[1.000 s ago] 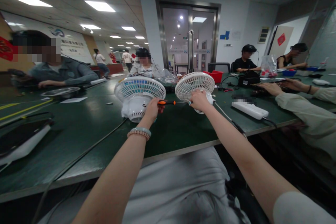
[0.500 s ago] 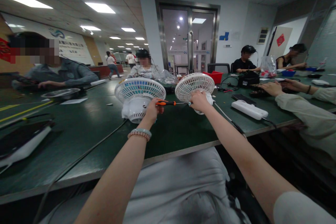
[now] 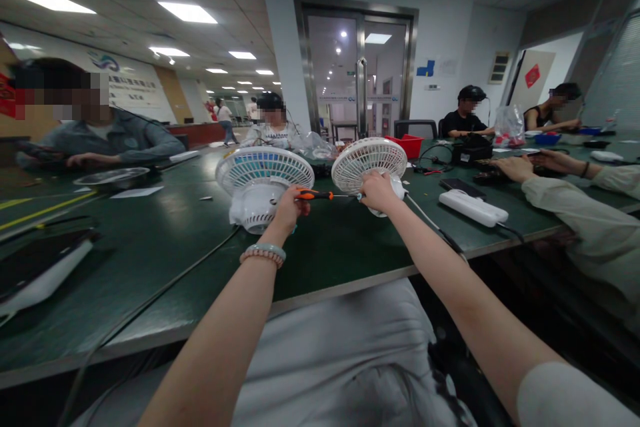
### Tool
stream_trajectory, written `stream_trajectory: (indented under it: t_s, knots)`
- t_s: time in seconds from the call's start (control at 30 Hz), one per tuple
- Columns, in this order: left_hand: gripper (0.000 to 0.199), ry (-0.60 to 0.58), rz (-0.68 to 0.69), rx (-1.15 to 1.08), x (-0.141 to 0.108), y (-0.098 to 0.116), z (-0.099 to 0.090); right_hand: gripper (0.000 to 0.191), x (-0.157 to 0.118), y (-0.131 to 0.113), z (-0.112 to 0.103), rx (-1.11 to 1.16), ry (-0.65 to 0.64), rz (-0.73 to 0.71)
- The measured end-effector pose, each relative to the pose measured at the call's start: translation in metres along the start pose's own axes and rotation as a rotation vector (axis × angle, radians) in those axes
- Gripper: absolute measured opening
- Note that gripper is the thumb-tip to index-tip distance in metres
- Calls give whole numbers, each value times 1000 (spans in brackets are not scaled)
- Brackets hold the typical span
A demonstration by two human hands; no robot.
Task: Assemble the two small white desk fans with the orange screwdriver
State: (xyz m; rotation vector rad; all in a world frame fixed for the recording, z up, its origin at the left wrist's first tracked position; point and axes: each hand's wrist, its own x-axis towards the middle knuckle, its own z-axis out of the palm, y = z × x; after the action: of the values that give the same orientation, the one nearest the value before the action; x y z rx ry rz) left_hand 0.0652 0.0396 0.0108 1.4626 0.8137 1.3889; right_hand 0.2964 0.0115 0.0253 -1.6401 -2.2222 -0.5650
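My left hand (image 3: 289, 210) is closed round the handle end of an orange-and-black screwdriver (image 3: 317, 195). Its thin shaft points right, toward my right hand (image 3: 379, 192). That hand is bent closed at the back of the smaller white fan (image 3: 370, 159), its fingers against the housing. A small light-blue piece (image 3: 360, 197) shows at those fingers, by the screwdriver's tip; whether they touch I cannot tell. Just behind my left hand stands a larger white fan (image 3: 255, 203) with blue showing through its grille. Both fans face away from me. My right fingertips are partly hidden.
The green table (image 3: 165, 260) carries a white power strip (image 3: 473, 208), a dark phone (image 3: 463, 188), a red bin (image 3: 411, 145) and a black-topped device (image 3: 45, 267). A cable (image 3: 170, 290) runs off the front edge. A co-worker's hands (image 3: 517, 165) work at right; other people sit around.
Both hands, the screwdriver and the fans keep their places relative to each other. The whole view has shifted slightly. A person in the far background has walked to the right.
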Motion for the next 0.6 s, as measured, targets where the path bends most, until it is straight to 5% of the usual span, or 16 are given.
stream_trajectory:
  t_s: [0.6]
  knots:
    - [14, 25, 29, 12, 4, -4, -2, 23, -1, 0, -1, -7, -6, -5]
